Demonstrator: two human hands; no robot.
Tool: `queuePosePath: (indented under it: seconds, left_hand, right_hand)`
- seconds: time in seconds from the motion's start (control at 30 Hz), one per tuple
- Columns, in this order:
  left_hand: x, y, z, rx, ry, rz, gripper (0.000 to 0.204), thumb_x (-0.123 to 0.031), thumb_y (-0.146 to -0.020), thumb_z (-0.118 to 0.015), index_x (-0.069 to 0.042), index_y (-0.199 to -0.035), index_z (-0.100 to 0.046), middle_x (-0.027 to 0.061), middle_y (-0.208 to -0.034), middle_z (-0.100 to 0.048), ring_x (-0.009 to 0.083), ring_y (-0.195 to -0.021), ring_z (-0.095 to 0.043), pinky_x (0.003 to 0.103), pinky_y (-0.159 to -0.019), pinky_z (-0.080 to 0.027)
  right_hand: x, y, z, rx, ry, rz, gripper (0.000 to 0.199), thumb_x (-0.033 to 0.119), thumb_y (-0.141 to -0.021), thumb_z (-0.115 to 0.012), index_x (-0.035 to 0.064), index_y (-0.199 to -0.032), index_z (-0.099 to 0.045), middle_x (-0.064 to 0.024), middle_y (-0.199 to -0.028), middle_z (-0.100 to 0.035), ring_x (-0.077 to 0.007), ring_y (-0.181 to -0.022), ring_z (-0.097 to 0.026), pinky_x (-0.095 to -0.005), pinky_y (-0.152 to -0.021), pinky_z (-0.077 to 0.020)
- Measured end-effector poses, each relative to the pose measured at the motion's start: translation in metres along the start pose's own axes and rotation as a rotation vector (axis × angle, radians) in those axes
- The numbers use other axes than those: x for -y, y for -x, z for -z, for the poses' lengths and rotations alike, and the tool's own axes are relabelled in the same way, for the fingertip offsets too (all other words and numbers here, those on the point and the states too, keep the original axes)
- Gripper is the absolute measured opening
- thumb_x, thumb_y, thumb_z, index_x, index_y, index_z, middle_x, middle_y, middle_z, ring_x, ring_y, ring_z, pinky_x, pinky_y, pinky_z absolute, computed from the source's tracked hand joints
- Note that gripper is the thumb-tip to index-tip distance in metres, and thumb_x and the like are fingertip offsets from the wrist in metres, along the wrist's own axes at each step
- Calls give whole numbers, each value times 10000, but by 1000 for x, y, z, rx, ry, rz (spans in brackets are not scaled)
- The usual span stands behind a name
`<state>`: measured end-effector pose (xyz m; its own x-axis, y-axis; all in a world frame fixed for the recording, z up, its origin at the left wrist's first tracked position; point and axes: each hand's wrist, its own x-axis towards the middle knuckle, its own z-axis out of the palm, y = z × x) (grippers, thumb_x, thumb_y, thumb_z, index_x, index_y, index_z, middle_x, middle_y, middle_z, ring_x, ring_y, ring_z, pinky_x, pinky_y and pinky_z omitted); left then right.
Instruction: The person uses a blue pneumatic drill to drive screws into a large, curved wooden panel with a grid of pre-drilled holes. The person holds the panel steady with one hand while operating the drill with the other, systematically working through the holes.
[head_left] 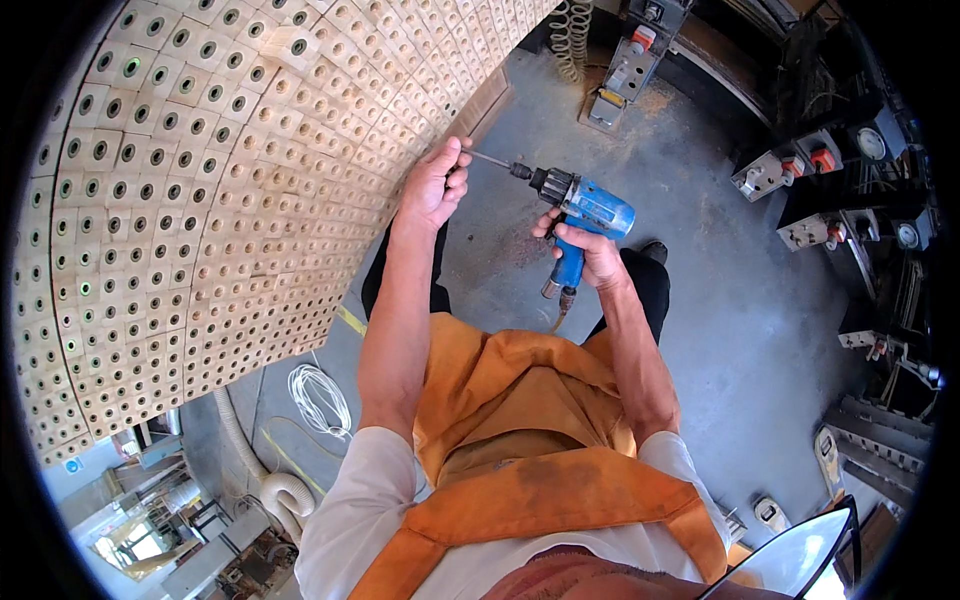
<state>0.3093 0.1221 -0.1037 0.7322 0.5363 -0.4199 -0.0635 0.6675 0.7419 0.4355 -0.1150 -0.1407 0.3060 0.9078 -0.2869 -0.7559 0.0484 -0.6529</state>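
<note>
Here, right hand (592,252) gripping blue drill (588,212).

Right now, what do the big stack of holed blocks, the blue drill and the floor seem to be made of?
The stacked blocks look like pale, unfinished wood: a matt tan surface, each with a dark round hole. The drill, gripped by the right hand, seems to have a glossy blue plastic or painted body, scuffed, with a dark metal chuck and a bit that the left hand steadies. The floor looks like smooth grey concrete, dusted reddish.
</note>
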Motion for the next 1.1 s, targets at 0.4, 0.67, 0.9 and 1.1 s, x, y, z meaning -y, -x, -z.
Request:
queuePosePath:
  seconds: [0.4, 0.67, 0.9, 1.1]
  left_hand:
    - [-7, -29, -18, -13, 180, -77, 203, -245, -984, -530, -88, -1109, -562, -16, -800, -509, 52, -584, -417, 180, -455, -317]
    - [-3, -42, -17, 54, 350, -151, 175, -196, -985, -513, -112, -1135, -546, -11, -806, -519, 55, -592, -427, 181, -456, -322]
    - [11, -20, 0, -103, 235, 208, 138, -178, -966, -500, -49, -994, -540, -9, -764, -495, 49, -548, -414, 174, -412, -284]
    - [20, 10, 1, -120, 431, 104, 157, -177, -982, -462, -44, -1014, -540, 29, -814, -544, 63, -559, -430, 170, -398, -283]
  right_hand:
    - [-11, -24, -37, -134, -3, 144, 243, 77, -862, -653, 24, -1087, -578, -106, -1021, -653, -221, -953, -638, -281, -659, -499]
    - [-7, -48, -37, -54, -104, 135, 235, 98, -857, -656, 41, -1071, -579, -117, -996, -655, -228, -973, -648, -261, -615, -509]
    - [16, -43, -47, -112, 196, 159, 234, 106, -849, -661, 41, -1067, -602, -91, -996, -675, -195, -963, -642, -282, -682, -486]
    - [20, -48, -46, -94, 259, 166, 229, 123, -846, -660, 55, -1058, -608, -70, -991, -676, -175, -963, -638, -293, -706, -472]
